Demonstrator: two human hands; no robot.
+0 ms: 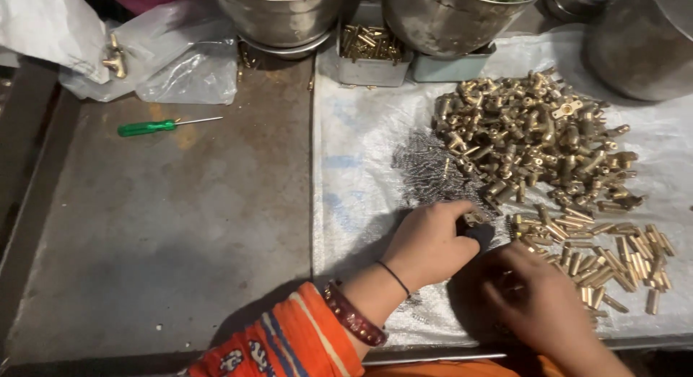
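Your left hand point(427, 246) pinched a small brass fitting point(473, 219) between thumb and fingertips, above a dark block point(480, 235) on the white sheet point(361, 175). Your right hand point(538, 301) lay blurred just right of it, fingers curled; I couldn't tell whether it gripped anything. Far right of your hands sat a heap of brass fittings point(534, 135), with brass pins point(613, 258) spread near right and dark springs point(433, 171) between heap and left hand. At the far edge stood steel bowls point(278, 16) and a grey tray point(372, 56) of pins. Far left lay clear plastic bags point(180, 67) and a green screwdriver point(155, 126) on the metal table point(166, 233).
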